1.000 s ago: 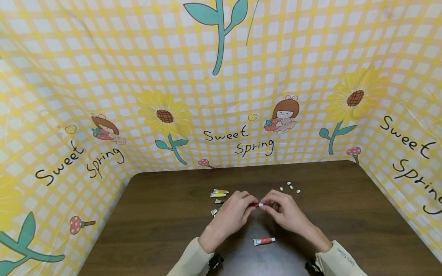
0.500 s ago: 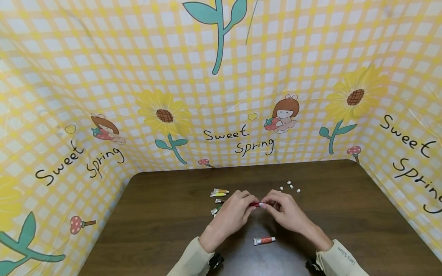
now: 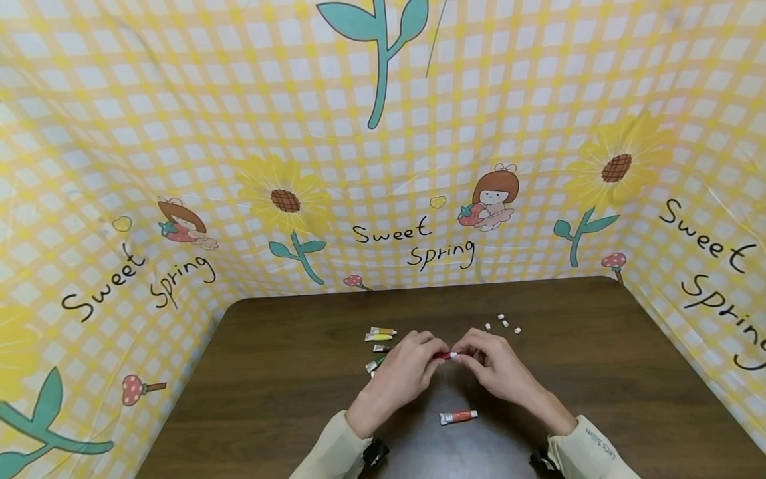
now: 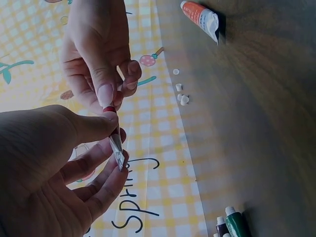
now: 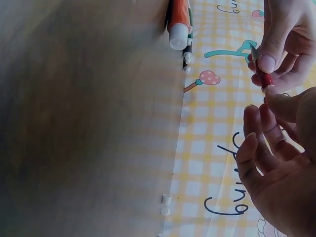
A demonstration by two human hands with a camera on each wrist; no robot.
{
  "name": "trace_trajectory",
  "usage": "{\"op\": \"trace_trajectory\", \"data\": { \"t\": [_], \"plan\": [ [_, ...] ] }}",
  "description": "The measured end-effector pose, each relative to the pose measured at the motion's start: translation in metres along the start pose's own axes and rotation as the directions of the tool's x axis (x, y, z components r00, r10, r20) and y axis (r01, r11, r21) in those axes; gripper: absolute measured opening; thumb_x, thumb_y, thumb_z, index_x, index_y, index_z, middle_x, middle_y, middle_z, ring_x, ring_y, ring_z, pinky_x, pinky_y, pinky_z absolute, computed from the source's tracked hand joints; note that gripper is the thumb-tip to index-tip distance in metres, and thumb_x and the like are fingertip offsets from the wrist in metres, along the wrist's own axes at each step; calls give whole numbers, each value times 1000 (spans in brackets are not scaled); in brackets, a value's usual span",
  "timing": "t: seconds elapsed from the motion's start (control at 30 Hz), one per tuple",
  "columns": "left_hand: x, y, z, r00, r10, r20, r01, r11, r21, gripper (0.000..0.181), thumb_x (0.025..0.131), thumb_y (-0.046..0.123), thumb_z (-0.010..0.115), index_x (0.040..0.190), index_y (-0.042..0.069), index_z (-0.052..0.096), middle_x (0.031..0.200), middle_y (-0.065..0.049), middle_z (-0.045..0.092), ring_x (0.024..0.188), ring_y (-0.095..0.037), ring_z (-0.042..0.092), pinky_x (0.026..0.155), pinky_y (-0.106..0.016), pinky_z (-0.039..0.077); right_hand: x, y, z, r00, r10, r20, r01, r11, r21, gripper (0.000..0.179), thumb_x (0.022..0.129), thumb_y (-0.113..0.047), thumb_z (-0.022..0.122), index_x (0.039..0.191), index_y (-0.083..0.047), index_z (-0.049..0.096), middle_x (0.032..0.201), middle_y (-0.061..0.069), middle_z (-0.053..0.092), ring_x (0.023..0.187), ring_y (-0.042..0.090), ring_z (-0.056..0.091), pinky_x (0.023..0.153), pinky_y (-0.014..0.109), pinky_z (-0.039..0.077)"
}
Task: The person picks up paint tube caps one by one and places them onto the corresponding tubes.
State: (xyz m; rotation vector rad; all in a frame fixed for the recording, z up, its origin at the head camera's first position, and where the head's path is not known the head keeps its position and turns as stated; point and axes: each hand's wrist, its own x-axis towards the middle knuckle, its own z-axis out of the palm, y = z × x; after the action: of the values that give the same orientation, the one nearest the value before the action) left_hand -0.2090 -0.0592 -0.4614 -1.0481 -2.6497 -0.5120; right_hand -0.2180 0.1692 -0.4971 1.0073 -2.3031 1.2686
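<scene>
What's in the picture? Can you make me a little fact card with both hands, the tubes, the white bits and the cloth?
Left hand: holds the red tube
Right hand: pinches the tube's white end
Orange tube: lying on the table, between the wrists
Other tubes: at least four, one green, left of the hands, some partly hidden
White bits: four, on the table beyond the right hand
Cloth: yellow checks, sunflowers, "Sweet Spring"

Checked cloth [image 3: 538, 100] walling a table [image 3: 269, 412] suggests a booth.
</scene>
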Motion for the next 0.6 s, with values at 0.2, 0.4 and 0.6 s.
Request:
{"op": "trace_trajectory", "data": {
  "t": [0.2,0.4,0.6],
  "plan": [
    [0,1,3,1000,-17,19,16,1000,10,12,104,18,72,114,16,78,110,3,74,100,-13,66,87,-26,59,-1,-3,0,1000,5,27,-3,998,-58,13,95,-3,78,100,-15,77,94,-8,71,73,0,56,57,26,52],
    [-1,3,4,999,-28,29,27,999,19,11,103,18,73,113,17,78,108,3,74,98,-13,66,85,-26,59,-3,-4,0,998,38,49,-34,996,-80,11,97,-5,78,99,-15,77,93,-9,70,72,-1,56,58,22,51],
    [-1,3,6,999,-21,41,21,1000,22,11,104,19,72,113,17,78,108,4,74,97,-13,67,86,-27,58,-3,-3,-1,997,54,63,-49,995,-89,11,95,-5,79,98,-16,78,91,-10,70,75,0,60,60,21,51]
  ]
}}
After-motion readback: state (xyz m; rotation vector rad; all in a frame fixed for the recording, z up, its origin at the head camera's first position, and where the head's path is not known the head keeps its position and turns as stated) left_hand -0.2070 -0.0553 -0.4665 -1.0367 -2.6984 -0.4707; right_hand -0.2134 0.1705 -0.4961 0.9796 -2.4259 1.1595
